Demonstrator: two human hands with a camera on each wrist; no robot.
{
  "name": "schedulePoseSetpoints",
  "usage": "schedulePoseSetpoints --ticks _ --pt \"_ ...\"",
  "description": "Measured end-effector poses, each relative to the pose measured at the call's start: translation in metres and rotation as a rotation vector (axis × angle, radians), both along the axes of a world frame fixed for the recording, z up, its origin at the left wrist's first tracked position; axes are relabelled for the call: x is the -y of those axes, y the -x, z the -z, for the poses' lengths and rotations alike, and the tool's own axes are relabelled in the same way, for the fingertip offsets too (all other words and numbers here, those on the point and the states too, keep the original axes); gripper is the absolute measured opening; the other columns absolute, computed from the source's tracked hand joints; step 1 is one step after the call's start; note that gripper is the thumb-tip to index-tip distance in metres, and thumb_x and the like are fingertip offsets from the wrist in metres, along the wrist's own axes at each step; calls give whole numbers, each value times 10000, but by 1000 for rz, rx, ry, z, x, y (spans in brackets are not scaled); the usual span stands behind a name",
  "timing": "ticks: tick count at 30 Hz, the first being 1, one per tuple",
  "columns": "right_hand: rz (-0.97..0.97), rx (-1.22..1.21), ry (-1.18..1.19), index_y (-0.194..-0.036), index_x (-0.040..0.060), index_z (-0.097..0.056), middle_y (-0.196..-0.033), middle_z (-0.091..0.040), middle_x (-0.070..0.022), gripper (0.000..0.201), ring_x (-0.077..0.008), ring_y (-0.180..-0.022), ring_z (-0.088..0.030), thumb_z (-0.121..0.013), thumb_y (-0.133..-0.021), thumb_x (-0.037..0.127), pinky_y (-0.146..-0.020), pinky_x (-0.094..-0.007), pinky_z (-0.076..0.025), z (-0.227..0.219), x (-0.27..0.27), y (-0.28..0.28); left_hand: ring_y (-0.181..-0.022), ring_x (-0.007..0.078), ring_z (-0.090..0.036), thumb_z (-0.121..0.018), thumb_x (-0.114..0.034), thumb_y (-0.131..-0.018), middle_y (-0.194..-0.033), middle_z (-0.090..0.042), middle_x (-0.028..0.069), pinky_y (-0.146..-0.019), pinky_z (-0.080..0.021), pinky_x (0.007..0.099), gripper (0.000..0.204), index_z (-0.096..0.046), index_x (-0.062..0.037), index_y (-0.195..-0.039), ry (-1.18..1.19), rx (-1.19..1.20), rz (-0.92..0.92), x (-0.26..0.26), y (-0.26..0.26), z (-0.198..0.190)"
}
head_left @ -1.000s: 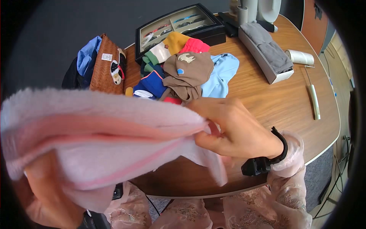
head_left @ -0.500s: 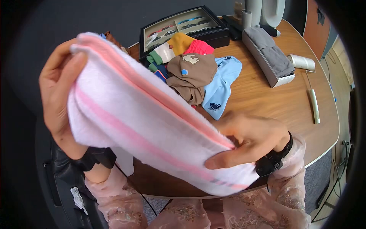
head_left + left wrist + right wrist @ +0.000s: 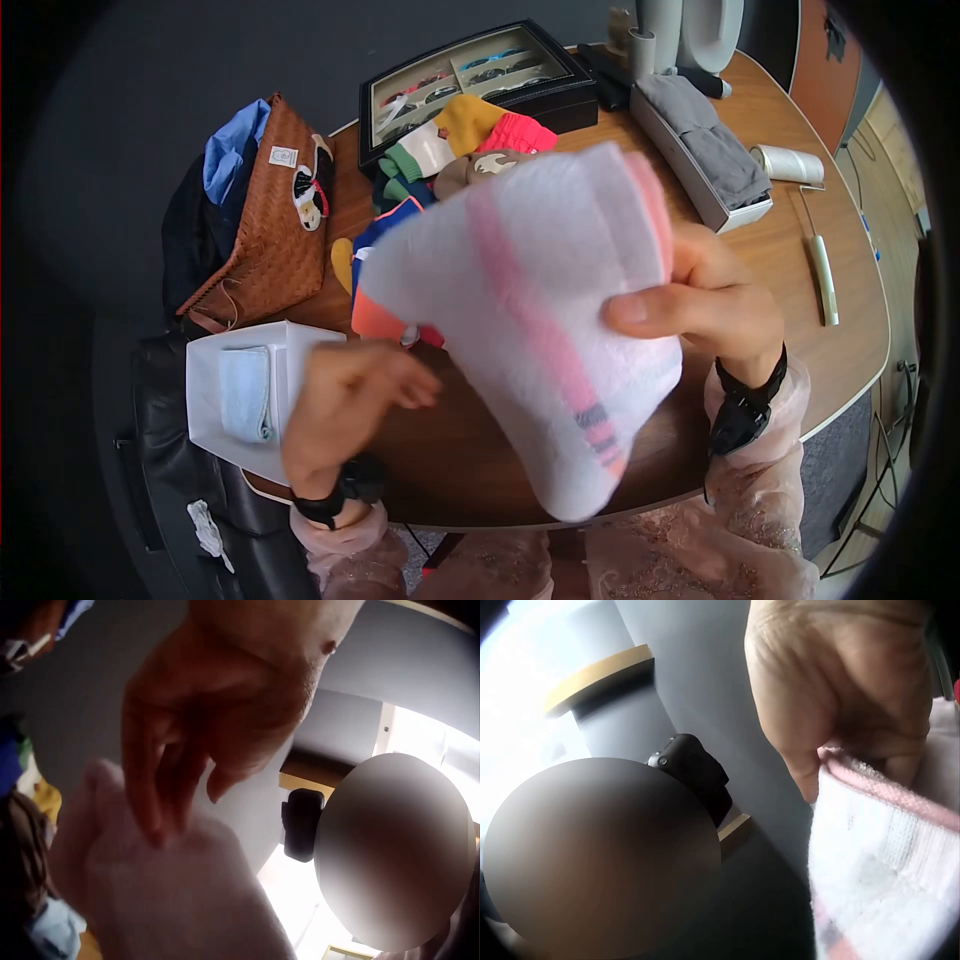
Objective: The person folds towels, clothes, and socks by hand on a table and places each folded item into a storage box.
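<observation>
A pair of white socks with pink stripes [image 3: 560, 260] hangs over the table, its cuffs pinched by the right hand [image 3: 715, 310], thumb on the near side. In the right wrist view the right hand [image 3: 847, 690] has its fingers inside the pink-edged cuff [image 3: 885, 791]. Left of the socks, the left hand [image 3: 345, 410] holds nothing, its fingers loosely bent and blurred. The left wrist view has the left hand [image 3: 210, 712] with its fingertips in front of the pale sock fabric [image 3: 172, 885]; touching cannot be told.
A white box [image 3: 215, 435] with a folded light-blue cloth stands at the table's left edge, below a woven basket [image 3: 275, 250]. Behind the socks lie colourful clothes [image 3: 465, 120] and a glasses case [image 3: 570, 90]. A grey-filled box [image 3: 715, 215] and lint roller [image 3: 790, 163] are at right.
The left hand has let go of the socks and moved down to the right. The stretched socks now hang from the right hand, toes down and left. The basket and white box have come into view.
</observation>
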State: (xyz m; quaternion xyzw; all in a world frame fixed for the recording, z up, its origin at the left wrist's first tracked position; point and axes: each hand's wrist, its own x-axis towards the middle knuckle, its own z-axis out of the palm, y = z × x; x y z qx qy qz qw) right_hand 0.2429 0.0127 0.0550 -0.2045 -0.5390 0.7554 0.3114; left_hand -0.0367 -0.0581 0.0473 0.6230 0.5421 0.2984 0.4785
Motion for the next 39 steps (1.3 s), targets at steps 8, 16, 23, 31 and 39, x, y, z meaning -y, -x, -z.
schedulePoseSetpoints --ticks 8,16,23,31,39 --pt "77 -131 29 -1186 -26 -510 -1078 -597 -82 421 -133 -989 -544 -619 -799 100 -855 -264 -418 1 3 -1 -1077 229 -521 -624 -346 -835 -1172 -522 119 -904 -429 346 624 -381 16 -1282 -104 420 81 -18 -17 77" --pt "121 -99 -84 -1141 -39 -528 -1014 -615 -67 363 -106 -914 -566 -606 -809 85 -791 -236 -443 -1 -2 -2 -1141 229 -473 -525 -232 -900 -1229 -483 116 -971 -365 377 512 -342 9 -1312 -103 780 -274 -25 -24 68" --pt "258 -35 -253 -985 -1 -604 -772 -605 -14 217 -51 -676 -534 -619 -833 152 -588 -194 -412 15 -11 12 -1069 238 -527 -513 -91 -879 -1176 -526 165 -960 -368 360 377 -434 98 -1195 -465 658 -390 -8 -1 31" --pt "164 50 -336 -1171 -42 -525 -1037 -631 -86 394 -118 -917 -589 -642 -799 10 -822 -255 -469 14 -15 6 -1111 209 -483 -527 -37 -849 -1209 -496 153 -979 -330 338 421 -405 74 -1236 -720 54 -444 3 10 21" --pt "184 87 -548 -1221 -16 -489 -1042 -627 -90 593 -140 -919 -599 -743 -687 22 -832 -275 -475 16 -15 3 -1153 225 -443 -483 -147 -894 -1259 -441 147 -986 -322 342 406 -404 56 -1237 -838 128 -537 1 4 23"
